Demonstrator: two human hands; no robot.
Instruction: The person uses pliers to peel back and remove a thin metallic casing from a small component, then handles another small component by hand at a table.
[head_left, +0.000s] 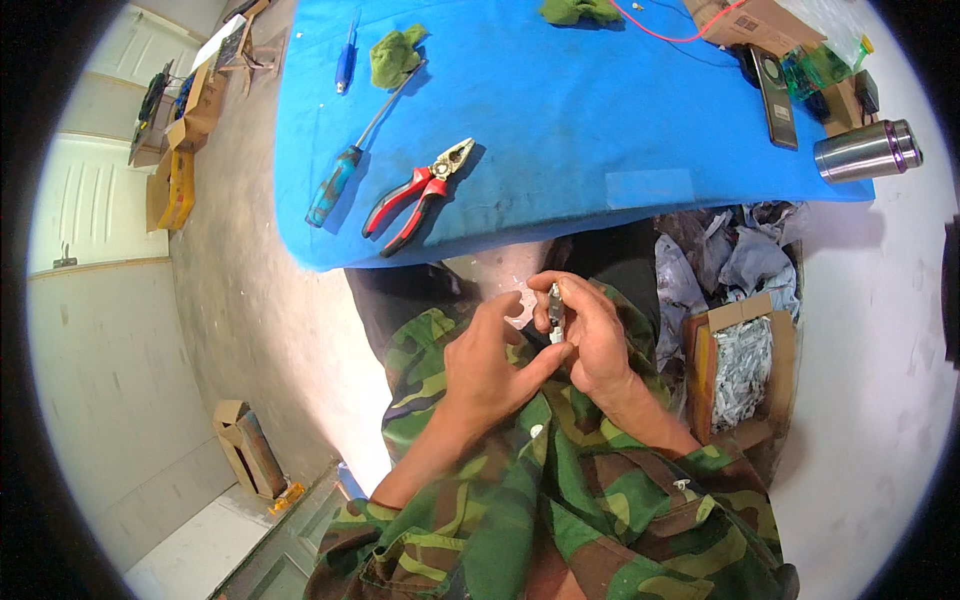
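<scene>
My right hand (596, 337) grips a small white and dark grey part (555, 311) between fingers and thumb, above my lap. My left hand (487, 360) is beside it, its fingers curled and apart, its thumb reaching to the lower end of the part; whether the thumb touches it I cannot tell. Beyond my hands, on the blue-covered table (555, 112), lie combination pliers (431, 184) with red and black handles, a long screwdriver (337, 184) with a blue patterned handle, a smaller blue screwdriver (345, 67) and a green cloth (394, 58).
A steel flask (862, 152), a dark phone-like device (775, 101) and a green bottle (821, 71) are at the table's right. Below stand plastic bags (750, 259) and a cardboard box (782, 360) of small whitish pieces. Another green cloth (577, 10) lies at the far edge.
</scene>
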